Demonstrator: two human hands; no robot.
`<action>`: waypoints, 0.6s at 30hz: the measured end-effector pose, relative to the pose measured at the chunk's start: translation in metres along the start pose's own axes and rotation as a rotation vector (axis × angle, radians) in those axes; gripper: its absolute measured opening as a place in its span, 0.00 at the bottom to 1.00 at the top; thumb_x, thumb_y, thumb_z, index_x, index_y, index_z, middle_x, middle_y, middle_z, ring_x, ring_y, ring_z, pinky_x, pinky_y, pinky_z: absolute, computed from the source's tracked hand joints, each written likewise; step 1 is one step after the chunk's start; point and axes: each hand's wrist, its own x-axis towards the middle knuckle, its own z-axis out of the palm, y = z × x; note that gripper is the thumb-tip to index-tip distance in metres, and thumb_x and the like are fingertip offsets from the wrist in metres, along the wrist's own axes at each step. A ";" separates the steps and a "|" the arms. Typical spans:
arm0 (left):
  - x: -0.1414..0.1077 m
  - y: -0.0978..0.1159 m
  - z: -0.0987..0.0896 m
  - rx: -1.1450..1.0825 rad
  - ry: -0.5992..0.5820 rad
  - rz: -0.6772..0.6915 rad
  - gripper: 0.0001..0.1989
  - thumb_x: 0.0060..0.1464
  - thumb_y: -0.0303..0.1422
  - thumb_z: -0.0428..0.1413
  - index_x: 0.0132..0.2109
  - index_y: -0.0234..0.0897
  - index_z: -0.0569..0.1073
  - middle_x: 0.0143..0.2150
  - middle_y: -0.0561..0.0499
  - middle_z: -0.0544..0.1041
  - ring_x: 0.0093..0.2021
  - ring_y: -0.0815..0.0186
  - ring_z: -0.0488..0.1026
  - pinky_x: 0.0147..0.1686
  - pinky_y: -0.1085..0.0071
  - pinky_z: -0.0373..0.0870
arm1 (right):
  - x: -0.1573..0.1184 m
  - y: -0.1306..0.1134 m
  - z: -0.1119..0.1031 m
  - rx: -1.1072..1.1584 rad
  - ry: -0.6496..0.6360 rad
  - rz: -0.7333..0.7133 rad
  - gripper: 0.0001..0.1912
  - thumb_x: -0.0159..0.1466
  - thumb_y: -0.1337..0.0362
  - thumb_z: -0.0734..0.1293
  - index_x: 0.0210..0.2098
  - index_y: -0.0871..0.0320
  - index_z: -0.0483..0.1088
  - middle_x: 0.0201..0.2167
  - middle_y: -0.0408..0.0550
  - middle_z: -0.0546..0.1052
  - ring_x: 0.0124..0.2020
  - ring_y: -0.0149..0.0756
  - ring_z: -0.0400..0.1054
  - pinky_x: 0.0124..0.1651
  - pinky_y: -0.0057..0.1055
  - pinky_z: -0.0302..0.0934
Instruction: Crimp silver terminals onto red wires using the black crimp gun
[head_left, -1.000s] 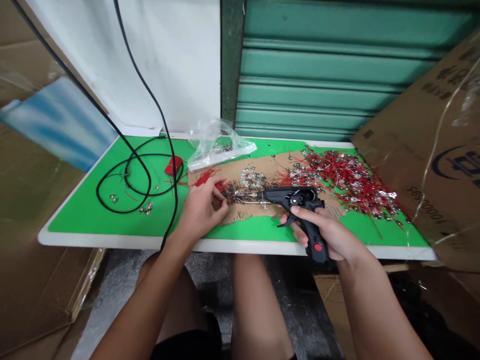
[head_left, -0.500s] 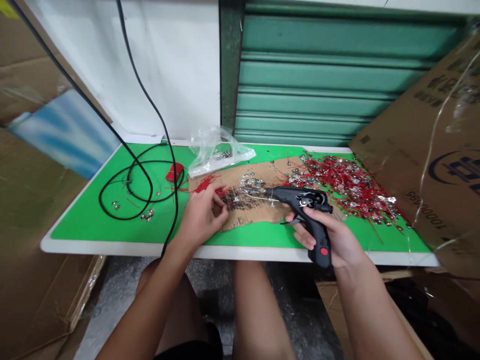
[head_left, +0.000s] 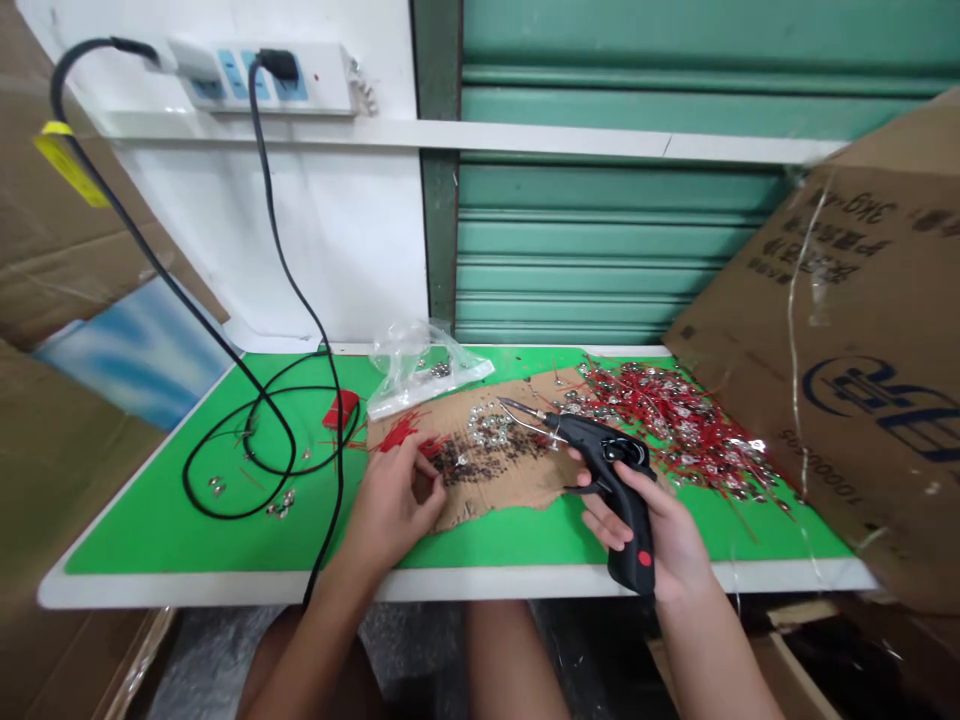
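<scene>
My right hand [head_left: 660, 530] is wrapped round the grip of a black soldering gun [head_left: 611, 460]. The gun's metal tip and thin feed tube point left, above a scorched cardboard sheet [head_left: 525, 490]. Under the tip lies a cluster of small silver metal tabs [head_left: 487, 425]. My left hand [head_left: 397, 495] rests at the cardboard's left side, beside a bundle of short red wires [head_left: 405, 428]. Its thumb and fingers are curled together, and what they pinch is too small to make out. One single tab [head_left: 461, 461] sits on the blackened patch near the fingertips.
A large heap of red wires with metal tabs [head_left: 682, 420] covers the right of the green tabletop [head_left: 150, 530]. Black cable [head_left: 337, 500] loops at left, near a red wire bundle [head_left: 341, 410]. A plastic bag [head_left: 420, 375], power strip [head_left: 322, 80] and cardboard box [head_left: 862, 350] stand around.
The view has tilted upward, bringing the power strip into sight. The soldering gun's tip has risen and now angles up, away from the blackened patch. My left hand stays by the red wires.
</scene>
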 end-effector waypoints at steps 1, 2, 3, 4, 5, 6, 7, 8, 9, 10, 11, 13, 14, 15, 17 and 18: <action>0.000 0.000 0.000 0.002 0.002 0.000 0.22 0.57 0.30 0.57 0.58 0.42 0.68 0.36 0.52 0.80 0.39 0.57 0.76 0.46 0.58 0.68 | 0.000 0.000 -0.001 0.000 -0.008 -0.016 0.15 0.64 0.56 0.69 0.45 0.58 0.77 0.32 0.48 0.75 0.16 0.24 0.42 0.14 0.25 0.51; 0.000 0.000 0.000 0.003 0.003 0.000 0.22 0.57 0.30 0.57 0.58 0.42 0.68 0.36 0.52 0.80 0.39 0.58 0.76 0.46 0.58 0.68 | -0.001 0.000 -0.001 -0.002 -0.015 -0.034 0.15 0.64 0.56 0.69 0.46 0.58 0.76 0.32 0.48 0.74 0.16 0.24 0.41 0.14 0.25 0.51; 0.000 -0.001 0.000 0.003 0.003 0.001 0.22 0.56 0.30 0.57 0.58 0.42 0.68 0.36 0.52 0.80 0.39 0.58 0.76 0.47 0.57 0.68 | -0.001 0.000 -0.002 -0.002 -0.021 -0.049 0.15 0.65 0.55 0.68 0.46 0.58 0.76 0.31 0.47 0.74 0.16 0.25 0.40 0.14 0.25 0.51; 0.000 -0.001 0.000 0.003 0.000 0.002 0.22 0.56 0.30 0.57 0.58 0.41 0.69 0.36 0.52 0.80 0.39 0.58 0.76 0.47 0.57 0.68 | -0.002 0.000 -0.002 0.000 -0.026 -0.060 0.15 0.65 0.55 0.68 0.46 0.57 0.76 0.31 0.47 0.73 0.16 0.25 0.39 0.14 0.25 0.51; 0.001 -0.001 0.000 0.005 -0.006 0.005 0.22 0.56 0.30 0.57 0.58 0.41 0.69 0.36 0.52 0.80 0.39 0.58 0.76 0.47 0.57 0.68 | -0.003 0.000 -0.003 0.004 -0.029 -0.066 0.15 0.65 0.55 0.67 0.46 0.57 0.75 0.31 0.46 0.72 0.16 0.25 0.38 0.14 0.25 0.51; 0.001 -0.001 0.000 0.011 -0.011 0.007 0.21 0.56 0.30 0.57 0.58 0.41 0.69 0.36 0.52 0.80 0.40 0.57 0.77 0.47 0.57 0.68 | -0.004 0.000 -0.003 0.012 -0.030 -0.068 0.15 0.65 0.54 0.67 0.46 0.57 0.75 0.30 0.45 0.71 0.17 0.25 0.37 0.14 0.25 0.51; 0.001 -0.001 -0.001 0.017 -0.018 0.009 0.21 0.56 0.30 0.57 0.57 0.41 0.69 0.37 0.51 0.81 0.40 0.57 0.77 0.47 0.56 0.68 | -0.005 0.000 -0.004 0.023 -0.031 -0.068 0.15 0.65 0.54 0.67 0.46 0.57 0.75 0.30 0.44 0.71 0.17 0.25 0.36 0.14 0.25 0.50; 0.001 -0.001 -0.001 0.024 -0.025 0.011 0.21 0.56 0.30 0.57 0.57 0.40 0.70 0.37 0.51 0.81 0.40 0.57 0.77 0.48 0.56 0.68 | -0.006 -0.001 -0.004 0.038 -0.032 -0.067 0.16 0.65 0.54 0.66 0.46 0.56 0.75 0.30 0.44 0.70 0.17 0.25 0.35 0.14 0.24 0.49; 0.001 -0.001 -0.001 0.029 -0.030 0.013 0.20 0.57 0.30 0.57 0.57 0.40 0.70 0.37 0.51 0.81 0.40 0.57 0.76 0.48 0.56 0.67 | -0.007 -0.001 -0.005 0.056 -0.032 -0.068 0.16 0.65 0.54 0.66 0.47 0.56 0.75 0.30 0.43 0.70 0.17 0.25 0.35 0.14 0.24 0.49; 0.001 0.000 -0.002 0.034 -0.032 0.014 0.21 0.57 0.30 0.57 0.57 0.40 0.70 0.37 0.51 0.81 0.40 0.58 0.76 0.48 0.56 0.67 | -0.008 -0.001 -0.005 0.075 -0.036 -0.070 0.16 0.65 0.54 0.67 0.47 0.56 0.75 0.30 0.43 0.70 0.17 0.25 0.35 0.14 0.23 0.48; 0.001 0.000 -0.002 0.039 -0.031 0.018 0.20 0.56 0.29 0.56 0.57 0.40 0.70 0.37 0.52 0.81 0.40 0.58 0.76 0.49 0.56 0.67 | -0.008 -0.001 -0.005 0.092 -0.042 -0.074 0.16 0.65 0.54 0.67 0.47 0.56 0.75 0.31 0.42 0.70 0.18 0.25 0.35 0.14 0.22 0.48; 0.001 0.001 -0.003 0.054 -0.019 0.033 0.20 0.56 0.29 0.56 0.56 0.40 0.71 0.36 0.52 0.80 0.40 0.58 0.77 0.49 0.57 0.67 | -0.008 -0.001 -0.005 0.112 -0.060 -0.083 0.15 0.65 0.54 0.68 0.47 0.56 0.75 0.31 0.42 0.70 0.18 0.25 0.35 0.15 0.21 0.49; 0.001 0.002 -0.003 0.062 -0.010 0.045 0.19 0.56 0.29 0.56 0.56 0.40 0.72 0.36 0.52 0.80 0.40 0.58 0.77 0.49 0.57 0.67 | -0.008 -0.001 -0.004 0.119 -0.068 -0.086 0.15 0.64 0.55 0.69 0.47 0.57 0.75 0.30 0.42 0.70 0.18 0.25 0.35 0.15 0.20 0.50; 0.001 0.002 -0.003 0.068 -0.001 0.059 0.19 0.56 0.29 0.56 0.55 0.40 0.72 0.36 0.52 0.80 0.40 0.58 0.77 0.49 0.57 0.67 | -0.007 -0.001 -0.004 0.126 -0.073 -0.088 0.16 0.64 0.55 0.69 0.46 0.57 0.75 0.30 0.42 0.70 0.18 0.24 0.36 0.15 0.20 0.50; 0.001 0.002 -0.003 0.077 0.012 0.080 0.18 0.56 0.29 0.57 0.55 0.39 0.72 0.36 0.52 0.80 0.41 0.57 0.77 0.49 0.57 0.67 | -0.007 -0.001 -0.004 0.150 -0.078 -0.088 0.16 0.63 0.56 0.69 0.47 0.58 0.75 0.30 0.42 0.71 0.18 0.24 0.37 0.15 0.19 0.51; 0.001 0.002 -0.003 0.082 0.014 0.083 0.18 0.56 0.28 0.57 0.55 0.39 0.73 0.36 0.52 0.80 0.42 0.57 0.77 0.49 0.58 0.67 | -0.007 -0.001 -0.004 0.167 -0.081 -0.086 0.15 0.63 0.57 0.70 0.47 0.58 0.75 0.30 0.41 0.71 0.17 0.24 0.37 0.16 0.19 0.51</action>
